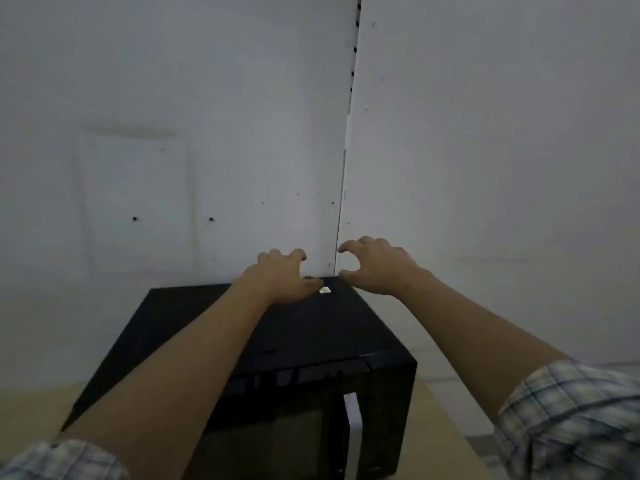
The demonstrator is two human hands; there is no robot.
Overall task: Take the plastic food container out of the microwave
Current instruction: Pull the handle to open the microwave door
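A black microwave (194, 327) stands on a light wooden surface below me, its door shut with a pale vertical handle (352, 424) on the front. The plastic food container is not visible. My left hand (280, 275) is stretched out over the microwave's back top edge, fingers curled and apart, holding nothing. My right hand (375, 265) hovers beside it, just past the back right corner, fingers also curled and spread, empty. Both forearms reach over the microwave's top.
White wall panels (207, 133) rise right behind the microwave, with a vertical slotted rail (351, 98) between them. A small yellow-and-white sticker (324, 290) lies on the microwave's top. The wooden surface (436, 427) extends to the right of the microwave.
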